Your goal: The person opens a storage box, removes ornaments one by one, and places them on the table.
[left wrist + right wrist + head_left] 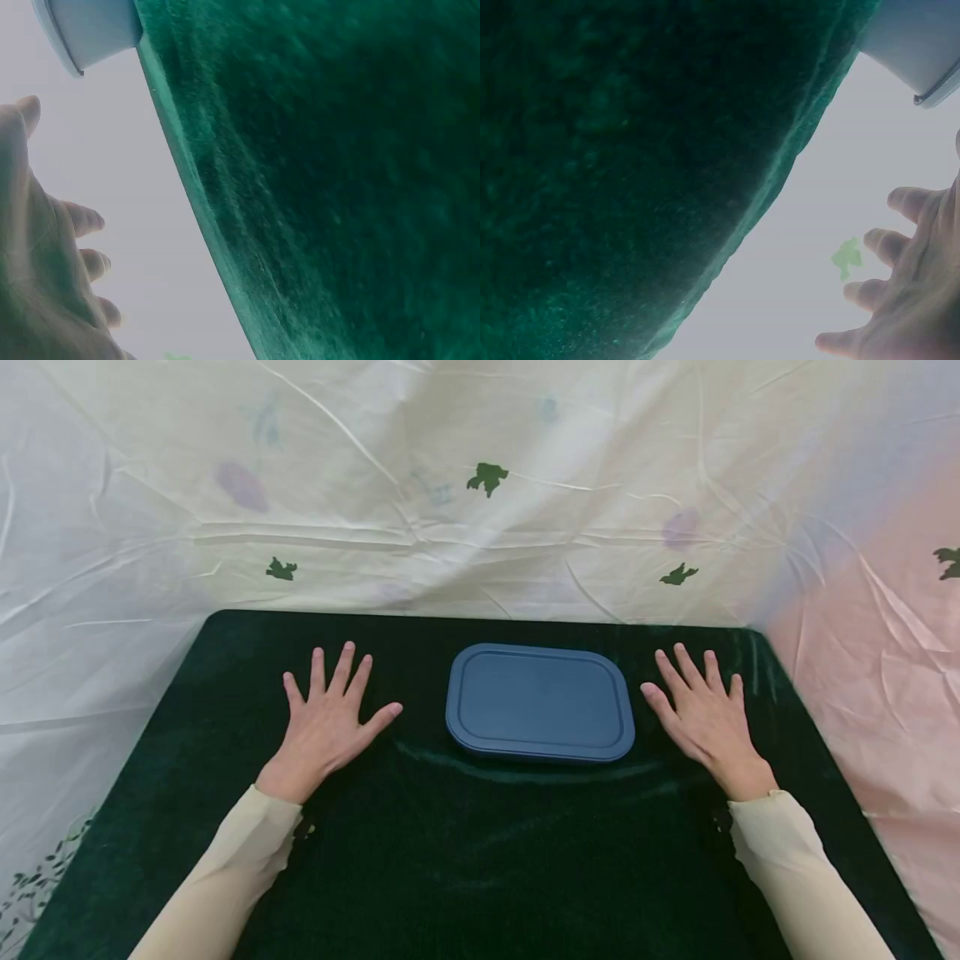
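A blue rectangular container with rounded corners and a flat lid stands on the dark green cloth between my two hands. To its left is my left hand, palm down with fingers spread, touching no object. My right hand is spread the same way on the other side, its thumb a short gap from the lid's right edge. In the left wrist view, part of the container's side shows above the left hand. The right wrist view has the container's corner above the right hand.
Dark green velvety cloth covers the table. Behind it hangs a pale, creased curtain with green leaf-like patches, and a pinkish part at the right. A leafy sprig print shows at the lower left.
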`<state>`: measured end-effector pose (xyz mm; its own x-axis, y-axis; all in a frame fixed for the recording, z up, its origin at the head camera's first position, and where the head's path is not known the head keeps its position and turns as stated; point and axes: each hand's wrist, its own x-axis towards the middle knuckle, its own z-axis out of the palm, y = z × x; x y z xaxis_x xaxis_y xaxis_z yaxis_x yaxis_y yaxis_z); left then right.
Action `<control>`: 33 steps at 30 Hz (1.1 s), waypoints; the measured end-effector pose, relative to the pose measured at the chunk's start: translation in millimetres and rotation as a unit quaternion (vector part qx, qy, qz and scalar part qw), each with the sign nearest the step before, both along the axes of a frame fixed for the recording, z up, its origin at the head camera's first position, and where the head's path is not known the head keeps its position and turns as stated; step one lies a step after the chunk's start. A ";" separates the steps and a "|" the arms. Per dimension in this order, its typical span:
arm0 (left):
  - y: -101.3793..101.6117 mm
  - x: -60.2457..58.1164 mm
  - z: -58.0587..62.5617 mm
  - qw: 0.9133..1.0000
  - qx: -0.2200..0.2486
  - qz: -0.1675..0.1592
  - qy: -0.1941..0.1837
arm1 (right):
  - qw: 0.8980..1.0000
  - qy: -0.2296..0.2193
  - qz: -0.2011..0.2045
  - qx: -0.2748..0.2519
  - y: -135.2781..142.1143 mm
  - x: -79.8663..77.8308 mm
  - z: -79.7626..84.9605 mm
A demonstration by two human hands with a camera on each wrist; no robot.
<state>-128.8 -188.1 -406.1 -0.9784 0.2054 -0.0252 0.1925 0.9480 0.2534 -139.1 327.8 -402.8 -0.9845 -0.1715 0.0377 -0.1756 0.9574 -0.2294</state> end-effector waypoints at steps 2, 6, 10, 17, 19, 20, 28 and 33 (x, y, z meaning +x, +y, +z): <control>1.6 0.7 0.8 1.000 0.002 0.004 0.000 | 1.000 0.000 0.000 -0.001 -0.9 0.4 0.8; 5.4 1.9 1.8 1.000 0.009 0.007 0.003 | 1.000 0.001 0.000 -0.006 -3.6 1.7 3.2; 11.1 2.6 3.6 1.000 0.021 0.009 0.006 | 1.000 -0.005 0.001 -0.018 -6.7 4.4 5.6; 23.5 3.8 8.1 0.998 0.056 0.009 -0.012 | 0.999 -0.009 0.007 -0.043 -14.0 9.6 8.4; 27.0 4.4 9.1 0.998 0.066 0.008 -0.016 | 0.999 -0.010 0.009 -0.051 -16.1 10.9 8.3; 28.9 4.5 9.2 0.997 0.070 0.007 -0.018 | 0.998 -0.011 0.009 -0.056 -16.9 11.7 8.1; 45.5 7.0 11.3 0.993 0.111 0.002 -0.033 | 0.995 -0.029 0.020 -0.094 -24.0 17.2 6.9; 55.7 7.7 11.4 0.988 0.147 -0.008 -0.045 | 0.989 -0.041 0.033 -0.135 -27.5 20.6 5.5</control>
<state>-121.1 -132.4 -394.7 -0.9714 0.2325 -0.0479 0.1717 0.8275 0.5346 -118.5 300.3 -397.3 -0.9729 -0.2310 0.0109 -0.2065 0.8464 -0.4909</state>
